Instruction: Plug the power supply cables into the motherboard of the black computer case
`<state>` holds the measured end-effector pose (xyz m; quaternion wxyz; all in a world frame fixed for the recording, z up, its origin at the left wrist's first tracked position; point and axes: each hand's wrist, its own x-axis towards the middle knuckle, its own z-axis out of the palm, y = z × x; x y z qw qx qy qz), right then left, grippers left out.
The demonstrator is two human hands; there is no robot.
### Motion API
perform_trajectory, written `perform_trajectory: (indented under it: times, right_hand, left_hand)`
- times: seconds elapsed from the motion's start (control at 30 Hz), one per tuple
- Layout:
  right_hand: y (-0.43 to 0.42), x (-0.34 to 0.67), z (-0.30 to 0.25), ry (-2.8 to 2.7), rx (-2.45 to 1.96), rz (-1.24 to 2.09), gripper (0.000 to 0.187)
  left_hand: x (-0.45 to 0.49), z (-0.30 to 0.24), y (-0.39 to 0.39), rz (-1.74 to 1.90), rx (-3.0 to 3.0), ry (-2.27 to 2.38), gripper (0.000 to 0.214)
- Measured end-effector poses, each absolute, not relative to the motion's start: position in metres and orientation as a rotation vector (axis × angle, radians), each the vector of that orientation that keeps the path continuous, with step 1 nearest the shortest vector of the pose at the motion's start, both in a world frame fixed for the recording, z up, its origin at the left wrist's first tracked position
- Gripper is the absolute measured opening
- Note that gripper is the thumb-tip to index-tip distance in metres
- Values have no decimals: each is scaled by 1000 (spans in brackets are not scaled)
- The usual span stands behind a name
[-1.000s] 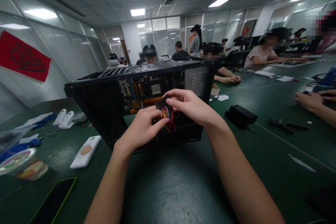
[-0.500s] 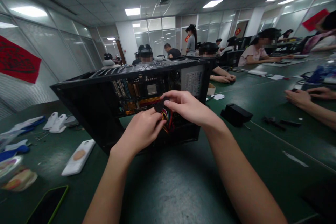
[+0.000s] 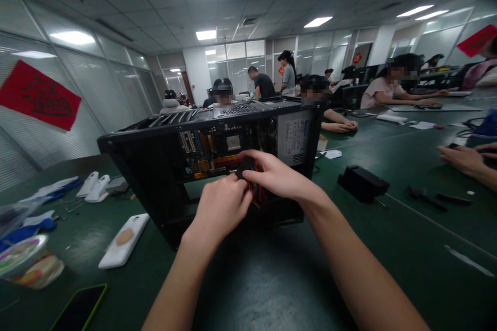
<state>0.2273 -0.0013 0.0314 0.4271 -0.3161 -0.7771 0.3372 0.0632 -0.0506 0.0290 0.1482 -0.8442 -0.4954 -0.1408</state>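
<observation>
A black computer case (image 3: pixel 135 181) stands open-sided on the green table in front of me. Inside it show a motherboard (image 3: pixel 217 147) and, at the upper right, a power supply (image 3: pixel 293 134) with a label. Before the opening, a bundle of coloured cables (image 3: pixel 259 194) has a black strip (image 3: pixel 245 166) at its upper end, perhaps a tie or tape. My left hand (image 3: pixel 223 204) is closed on the cable bundle from below left, its fingertips partly hidden. From the right, my right hand (image 3: pixel 277 176) pinches the black strip between thumb and fingers.
On the left lie a white phone-like thing (image 3: pixel 124 240), a green-edged phone (image 3: pixel 79 307) and a clear food tub (image 3: pixel 29 261). To the right are a black box-shaped part (image 3: pixel 363 183) and small black pieces (image 3: pixel 427 197). Other people sit around the table; a co-worker's hands (image 3: pixel 466 158) rest at far right.
My view has tilted up and turned slightly left, so the scene sits lower and farther right. Both hands stay on the strip and cables; the coloured wires show less between them.
</observation>
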Motion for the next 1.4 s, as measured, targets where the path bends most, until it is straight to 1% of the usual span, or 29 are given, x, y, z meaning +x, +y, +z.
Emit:
perform_trajectory:
  times: [0.23,0.4,0.47,0.57,0.6,0.7,0.73,0.97,1.07,1.17,1.23,1.33,1.4]
  right_hand:
    - [-7,223,29,-1987,-802,784,46]
    - [-4,224,27,-1913,-797,877,45]
    - [-1,226,27,-1899,-767,888,44]
    - [4,230,26,-1862,-753,884,45]
    - [5,230,26,-1842,-753,881,46]
    - [6,230,26,-1769,-736,871,47]
    - [6,230,26,-1739,-727,873,47]
    - [3,219,24,-1646,-727,876,48]
    - [6,216,21,-1638,-741,914,49]
    - [13,219,17,-1670,-725,953,43]
    - [17,223,12,-1725,-701,805,41]
    - [20,221,3,-1897,-662,329,48]
    - [20,215,-5,-2025,-678,45,49]
  left_hand:
    - [57,30,-51,-383,-2474,-1435,23]
    - [50,34,-51,-453,-2605,-1370,25]
    - [44,37,-49,-535,-2604,-1338,25]
    - [36,39,-46,-704,-2427,-1324,20]
    - [34,39,-44,-750,-2374,-1301,22]
    - [37,34,-39,-838,-2326,-1177,36]
    - [40,31,-37,-867,-2321,-1138,37]
    - [51,11,-23,-1207,-2193,-1049,26]
    - [46,7,-19,-1267,-2182,-1083,24]
    - [38,5,-14,-1277,-2175,-1124,25]
    - [32,2,-9,-1254,-2183,-1154,26]
    - [24,-2,-2,-1177,-2197,-1232,28]
    - [22,-5,2,-1110,-2188,-1309,30]
